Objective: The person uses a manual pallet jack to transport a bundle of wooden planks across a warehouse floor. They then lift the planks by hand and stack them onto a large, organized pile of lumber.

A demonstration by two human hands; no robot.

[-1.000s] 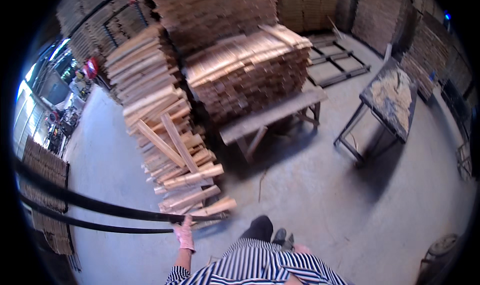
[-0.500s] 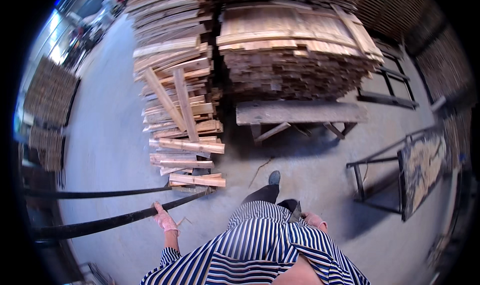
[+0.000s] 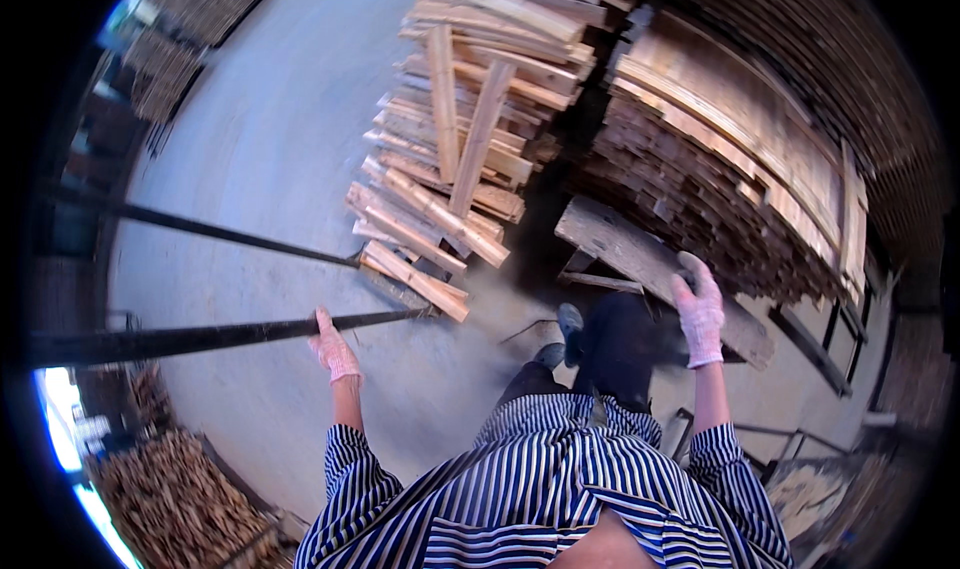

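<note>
My left hand [image 3: 334, 349], in a pale pink glove, is closed on the nearer of two long black bars [image 3: 190, 343], its fingertips showing over the bar's edge. The farther black bar [image 3: 240, 234] runs roughly alongside it. Both bars reach the near end of a long pile of loose wooden boards [image 3: 445, 99]. My right hand [image 3: 702, 314], gloved likewise, is raised with its fingers apart and holds nothing that I can see. It appears in front of a low wooden bench [image 3: 622, 246], apart from the boards.
A tall stack of planks [image 3: 690, 169] stands behind the bench. Wood pieces fill a crate [image 3: 185, 499] at the lower left. A frame with a pale, worn top [image 3: 810, 494] is at the lower right. Stacked wood [image 3: 205, 4] stands far left.
My view has turned to the right, so the piles look tilted. My right hand has come up from beside my body and spread out. My left hand stays on the bar.
</note>
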